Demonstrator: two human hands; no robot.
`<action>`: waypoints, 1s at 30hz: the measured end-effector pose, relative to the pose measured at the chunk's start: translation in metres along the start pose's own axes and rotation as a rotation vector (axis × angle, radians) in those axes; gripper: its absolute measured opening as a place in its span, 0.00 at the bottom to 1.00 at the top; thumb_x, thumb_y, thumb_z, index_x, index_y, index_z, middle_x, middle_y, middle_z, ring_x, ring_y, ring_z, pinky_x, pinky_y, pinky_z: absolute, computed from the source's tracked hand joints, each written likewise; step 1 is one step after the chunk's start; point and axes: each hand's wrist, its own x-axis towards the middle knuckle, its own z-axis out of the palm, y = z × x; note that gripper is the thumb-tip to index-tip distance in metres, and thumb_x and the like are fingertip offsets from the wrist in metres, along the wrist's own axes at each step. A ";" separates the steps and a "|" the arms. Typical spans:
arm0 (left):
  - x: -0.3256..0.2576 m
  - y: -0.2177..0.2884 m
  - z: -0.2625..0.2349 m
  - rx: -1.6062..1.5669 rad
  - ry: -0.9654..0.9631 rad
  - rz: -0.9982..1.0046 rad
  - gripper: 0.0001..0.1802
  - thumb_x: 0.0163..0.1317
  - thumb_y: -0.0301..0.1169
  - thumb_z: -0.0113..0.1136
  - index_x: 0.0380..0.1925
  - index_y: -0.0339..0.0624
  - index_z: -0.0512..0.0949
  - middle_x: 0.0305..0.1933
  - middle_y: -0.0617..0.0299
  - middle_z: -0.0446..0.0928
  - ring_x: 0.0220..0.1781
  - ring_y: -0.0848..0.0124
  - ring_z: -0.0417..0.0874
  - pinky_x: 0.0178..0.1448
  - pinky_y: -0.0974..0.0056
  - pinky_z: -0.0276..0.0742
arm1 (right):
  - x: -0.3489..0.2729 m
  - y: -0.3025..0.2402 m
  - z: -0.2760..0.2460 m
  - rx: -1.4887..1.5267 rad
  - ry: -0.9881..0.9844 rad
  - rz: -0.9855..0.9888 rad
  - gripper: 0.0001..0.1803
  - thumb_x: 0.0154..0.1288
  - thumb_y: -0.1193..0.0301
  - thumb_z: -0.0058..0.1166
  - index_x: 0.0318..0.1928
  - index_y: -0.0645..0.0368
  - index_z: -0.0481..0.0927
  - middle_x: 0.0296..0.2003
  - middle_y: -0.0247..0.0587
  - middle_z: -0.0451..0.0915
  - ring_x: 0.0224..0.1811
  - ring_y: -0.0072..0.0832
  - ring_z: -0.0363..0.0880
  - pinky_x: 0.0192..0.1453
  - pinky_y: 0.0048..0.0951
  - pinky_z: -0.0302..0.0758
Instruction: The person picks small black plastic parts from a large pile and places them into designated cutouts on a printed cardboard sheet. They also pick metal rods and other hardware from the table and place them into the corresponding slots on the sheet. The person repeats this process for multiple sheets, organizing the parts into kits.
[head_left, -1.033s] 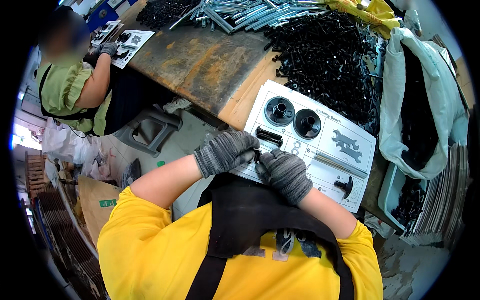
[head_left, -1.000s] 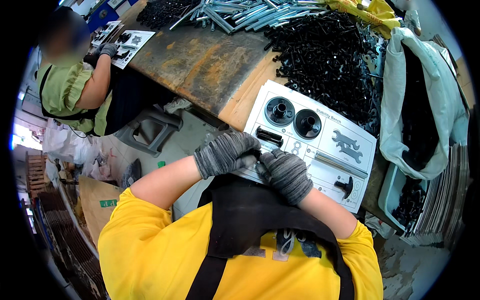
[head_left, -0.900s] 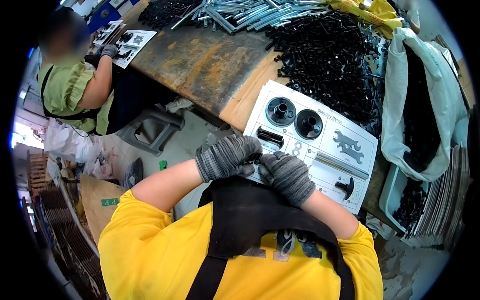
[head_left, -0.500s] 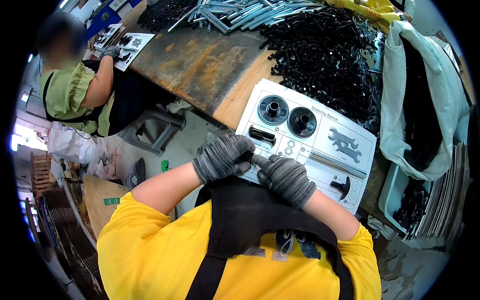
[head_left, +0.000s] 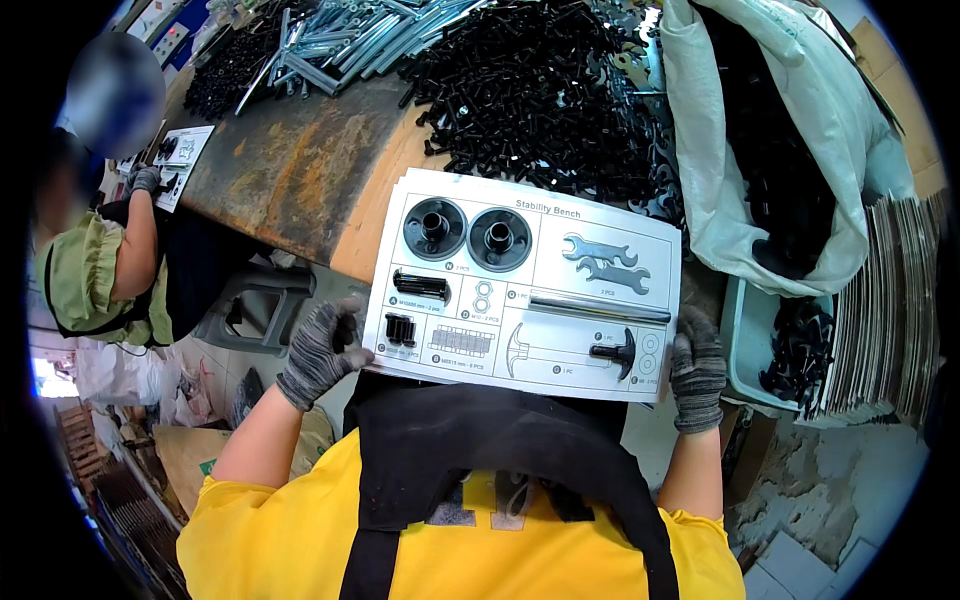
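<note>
A white card (head_left: 470,370) with printed part outlines lies in front of me. Two black flanged discs (head_left: 434,229) sit at its upper left, beside two open-ended wrenches (head_left: 607,263). Long black bolts (head_left: 420,286) and short black bolts (head_left: 400,329) lie below the discs. A silver tube (head_left: 600,308) and a black T-handle knob (head_left: 615,352) are at the right. My gloved left hand (head_left: 322,352) is at the card's lower left corner, fingers curved apart. Along the right edge, my gloved right hand (head_left: 698,370) grips the card; some fingers are hidden.
Beyond the card are heaped black bolts (head_left: 520,95) and silver tubes (head_left: 360,40) on the worn bench (head_left: 290,170). A white sack (head_left: 840,130), a pale bin (head_left: 745,345) and stacked cardboard (head_left: 870,320) stand right. A co-worker (head_left: 95,275) sits left near a grey stool (head_left: 245,310).
My hands have parted from the lower left of the card to its two side edges. Short black bolts now show where they were. The view has shifted, and the card looks more level.
</note>
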 end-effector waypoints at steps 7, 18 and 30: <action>-0.009 0.007 0.004 0.135 -0.013 -0.003 0.32 0.39 0.30 0.69 0.48 0.40 0.69 0.34 0.60 0.73 0.35 0.71 0.75 0.39 0.67 0.73 | 0.010 -0.007 -0.005 -0.260 -0.142 -0.201 0.19 0.57 0.74 0.48 0.51 0.55 0.72 0.36 0.50 0.78 0.35 0.44 0.78 0.38 0.38 0.74; -0.009 -0.002 -0.008 -0.692 0.019 -0.438 0.24 0.52 0.23 0.56 0.51 0.35 0.68 0.37 0.60 0.76 0.32 0.75 0.77 0.35 0.71 0.75 | 0.017 -0.024 -0.002 -0.526 -0.437 -0.407 0.23 0.50 0.78 0.44 0.51 0.57 0.67 0.39 0.50 0.76 0.34 0.44 0.77 0.35 0.39 0.75; 0.040 -0.130 -0.048 -1.512 0.626 0.102 0.24 0.62 0.44 0.46 0.50 0.37 0.68 0.53 0.54 0.71 0.54 0.61 0.70 0.60 0.57 0.64 | 0.021 -0.113 0.086 -0.203 -0.434 -0.561 0.21 0.56 0.74 0.43 0.53 0.59 0.65 0.44 0.61 0.73 0.29 0.48 0.78 0.29 0.41 0.76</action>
